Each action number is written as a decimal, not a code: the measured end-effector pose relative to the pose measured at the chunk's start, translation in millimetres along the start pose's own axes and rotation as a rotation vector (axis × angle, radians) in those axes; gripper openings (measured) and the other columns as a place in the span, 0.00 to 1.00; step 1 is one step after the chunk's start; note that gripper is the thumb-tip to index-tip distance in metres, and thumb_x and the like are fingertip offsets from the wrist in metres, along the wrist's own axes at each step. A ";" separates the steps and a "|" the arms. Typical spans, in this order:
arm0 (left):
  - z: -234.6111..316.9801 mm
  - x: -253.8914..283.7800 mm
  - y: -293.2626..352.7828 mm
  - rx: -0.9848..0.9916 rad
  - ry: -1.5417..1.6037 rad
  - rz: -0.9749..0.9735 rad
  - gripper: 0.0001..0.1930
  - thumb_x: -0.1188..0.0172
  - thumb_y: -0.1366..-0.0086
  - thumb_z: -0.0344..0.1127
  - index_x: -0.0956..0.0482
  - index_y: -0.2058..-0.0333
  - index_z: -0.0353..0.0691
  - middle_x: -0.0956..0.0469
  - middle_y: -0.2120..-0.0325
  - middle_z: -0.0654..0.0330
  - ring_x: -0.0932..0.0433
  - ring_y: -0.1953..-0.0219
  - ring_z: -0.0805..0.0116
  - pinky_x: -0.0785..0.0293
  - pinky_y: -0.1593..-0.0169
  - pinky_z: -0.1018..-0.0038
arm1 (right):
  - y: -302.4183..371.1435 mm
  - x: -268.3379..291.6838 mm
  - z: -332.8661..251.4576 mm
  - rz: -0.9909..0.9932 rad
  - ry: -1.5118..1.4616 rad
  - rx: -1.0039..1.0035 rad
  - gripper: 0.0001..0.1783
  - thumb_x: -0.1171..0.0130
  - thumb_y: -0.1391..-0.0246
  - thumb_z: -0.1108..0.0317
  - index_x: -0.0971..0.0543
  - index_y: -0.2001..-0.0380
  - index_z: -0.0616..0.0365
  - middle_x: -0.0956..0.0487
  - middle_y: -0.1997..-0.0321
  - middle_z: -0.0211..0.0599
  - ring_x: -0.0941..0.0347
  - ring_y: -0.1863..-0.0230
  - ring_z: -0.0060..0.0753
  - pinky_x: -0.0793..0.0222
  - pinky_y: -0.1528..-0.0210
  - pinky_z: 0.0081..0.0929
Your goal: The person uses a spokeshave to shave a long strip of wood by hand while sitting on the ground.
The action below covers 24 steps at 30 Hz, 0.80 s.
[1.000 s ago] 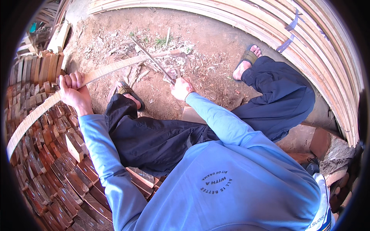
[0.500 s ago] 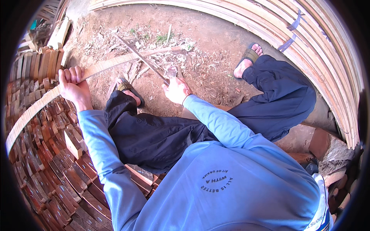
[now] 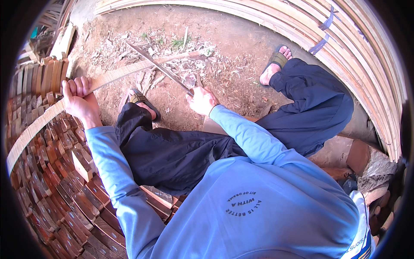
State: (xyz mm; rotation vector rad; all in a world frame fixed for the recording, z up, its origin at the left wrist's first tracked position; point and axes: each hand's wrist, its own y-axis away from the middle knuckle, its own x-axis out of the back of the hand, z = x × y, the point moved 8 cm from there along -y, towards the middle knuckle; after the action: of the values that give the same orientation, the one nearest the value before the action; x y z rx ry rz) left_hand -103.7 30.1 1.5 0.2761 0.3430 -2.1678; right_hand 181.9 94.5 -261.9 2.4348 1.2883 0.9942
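Note:
My left hand [image 3: 82, 102] is closed round a long pale wooden slat [image 3: 118, 73], thumb up and fingers wrapped over it. The slat runs from the left rim across to the wood shavings, and its far end lies near the ground. In front of my knees, my right hand [image 3: 202, 101] is closed on the near end of a machete [image 3: 161, 69], whose handle the fingers hide. Its long, narrow, dark blade points away to the left and crosses over the slat in this view. Whether blade and slat touch, I cannot tell.
Short, stacked brown wood pieces [image 3: 73, 207] fill the left side. Long bundled planks [image 3: 276, 21], bound with purple strips, curve along the far right. Wood shavings [image 3: 151, 47] litter the dirt floor. My sandalled feet [image 3: 276, 64] stand apart, and more wood lies at lower right.
My right hand and the machete's near end have shifted slightly right and toward me. My left hand keeps its grip on the slat; the whole view has moved a little.

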 end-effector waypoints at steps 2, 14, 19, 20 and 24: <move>2.2 -8.9 3.1 -0.006 -0.027 -0.017 0.23 0.56 0.28 0.40 0.51 0.84 0.48 0.55 0.88 0.67 0.53 0.82 0.73 0.48 0.71 0.73 | -5.1 -4.8 21.1 -0.016 -0.021 -0.046 0.18 0.45 0.46 0.56 0.20 0.70 0.63 0.21 0.71 0.55 0.22 0.64 0.54 0.27 0.57 0.44; -0.8 -10.2 -0.6 -0.002 -0.009 -0.029 0.23 0.57 0.28 0.38 0.51 0.84 0.48 0.54 0.88 0.67 0.52 0.82 0.74 0.49 0.71 0.73 | 15.4 6.5 -10.2 -0.334 -0.294 -0.233 0.23 0.44 0.46 0.55 0.21 0.73 0.70 0.20 0.73 0.57 0.20 0.67 0.46 0.25 0.59 0.39; 2.1 -29.7 9.1 -0.011 -0.054 -0.058 0.23 0.58 0.28 0.39 0.51 0.84 0.48 0.54 0.88 0.67 0.53 0.82 0.73 0.48 0.71 0.72 | -16.2 12.9 13.8 -0.062 0.062 -0.092 0.21 0.44 0.45 0.54 0.19 0.68 0.66 0.19 0.70 0.56 0.19 0.65 0.46 0.24 0.60 0.39; 3.6 -30.5 11.0 -0.019 -0.068 -0.046 0.23 0.58 0.28 0.39 0.51 0.84 0.48 0.54 0.88 0.67 0.53 0.82 0.73 0.48 0.71 0.72 | -17.9 21.2 22.3 0.031 0.177 -0.132 0.22 0.44 0.46 0.52 0.19 0.66 0.64 0.19 0.68 0.55 0.20 0.64 0.50 0.25 0.56 0.40; 4.5 -32.8 20.1 -0.050 -0.063 -0.040 0.23 0.59 0.27 0.39 0.51 0.84 0.47 0.54 0.88 0.67 0.53 0.82 0.73 0.49 0.72 0.72 | -19.6 13.3 29.2 0.000 0.112 -0.130 0.22 0.44 0.46 0.51 0.20 0.70 0.64 0.19 0.68 0.54 0.21 0.63 0.53 0.26 0.54 0.41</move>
State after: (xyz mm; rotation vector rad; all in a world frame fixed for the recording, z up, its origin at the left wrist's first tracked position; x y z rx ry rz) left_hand -68.8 42.0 13.3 0.1730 0.3695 -2.1985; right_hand 193.3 120.2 -286.8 2.3117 1.2154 1.1904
